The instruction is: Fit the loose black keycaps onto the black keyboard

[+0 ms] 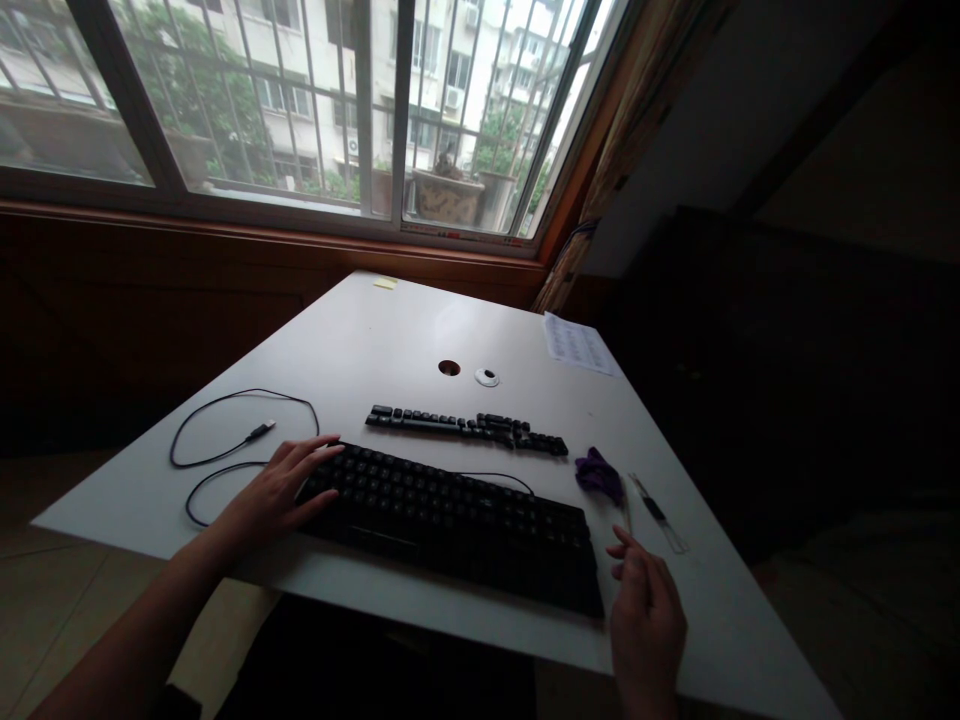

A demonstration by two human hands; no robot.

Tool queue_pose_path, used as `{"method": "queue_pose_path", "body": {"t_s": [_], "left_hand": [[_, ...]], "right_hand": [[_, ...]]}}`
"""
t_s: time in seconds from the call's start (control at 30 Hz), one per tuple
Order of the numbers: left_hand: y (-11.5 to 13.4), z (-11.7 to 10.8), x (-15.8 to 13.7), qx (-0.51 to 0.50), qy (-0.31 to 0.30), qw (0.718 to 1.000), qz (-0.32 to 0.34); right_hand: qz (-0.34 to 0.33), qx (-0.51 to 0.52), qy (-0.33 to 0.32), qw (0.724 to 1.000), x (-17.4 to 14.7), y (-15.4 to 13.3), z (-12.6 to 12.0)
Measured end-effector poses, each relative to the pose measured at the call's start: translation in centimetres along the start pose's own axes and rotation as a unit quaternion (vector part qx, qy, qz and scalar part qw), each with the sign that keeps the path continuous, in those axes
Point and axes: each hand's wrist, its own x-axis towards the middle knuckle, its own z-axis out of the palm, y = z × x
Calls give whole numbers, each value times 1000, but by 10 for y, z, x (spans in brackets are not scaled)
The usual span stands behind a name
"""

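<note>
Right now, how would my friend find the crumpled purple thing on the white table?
On the flat white table, find the long black keyboard. Just beyond its far right corner, past the bare right hand, sits a crumpled purple bundle, perhaps cloth. Its colour sets it apart from the thin black tool with wire ends beside it.

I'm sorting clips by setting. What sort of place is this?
Probably a room in a home, perhaps a flat above ground level: a white desk beside a wide window, a curtain, and apartment-like buildings outside.
</note>
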Motion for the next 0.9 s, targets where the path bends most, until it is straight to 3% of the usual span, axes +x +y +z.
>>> {"method": "queue_pose_path", "body": {"t_s": [0.23, 0.43, 0.9], "left_hand": [[0, 0, 0, 0, 1, 1000, -4], [1, 0, 0, 1, 8, 1000, 2], [3, -2, 0, -10, -6, 1000, -9]], "right_hand": [[-6, 1, -28, 1000, 1, 5, 2], [-62, -5, -63, 996, 2, 4, 8], [-109, -20, -82, 990, 1, 8, 11]]}}
